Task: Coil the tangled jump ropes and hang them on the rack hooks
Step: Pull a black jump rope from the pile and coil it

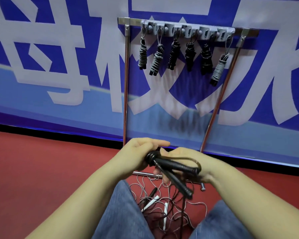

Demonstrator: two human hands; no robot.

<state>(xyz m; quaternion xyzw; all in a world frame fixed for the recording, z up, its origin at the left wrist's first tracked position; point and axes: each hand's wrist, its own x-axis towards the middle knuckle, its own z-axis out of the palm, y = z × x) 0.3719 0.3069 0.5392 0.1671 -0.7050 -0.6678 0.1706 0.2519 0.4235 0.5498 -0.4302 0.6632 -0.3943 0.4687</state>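
Banner wall (41, 49) behind, red floor (33, 169) below. Left hand (138, 154) grip: fingers curled round the wrapped end of the black jump rope (171, 165), thumb side up, fingertips extended. Rope sits between both hands at lap height, two black handles (178, 178) side by side pointing down-right, a few cord turns wound at the top. Right hand (185, 163) behind the handles, cord looped over the wrist; its grip can't be told, fingers hidden. Below between the knees: tangled pile (164, 209) of loose ropes on floor, white handles in it. Up right: rack (188, 30) with six coiled ropes (205, 57) hanging, hooks look full or nearly. Judgement: wrapping step, early. Keep handles parallel, wind turns tight and adjacent, leave a loop free for the hook.
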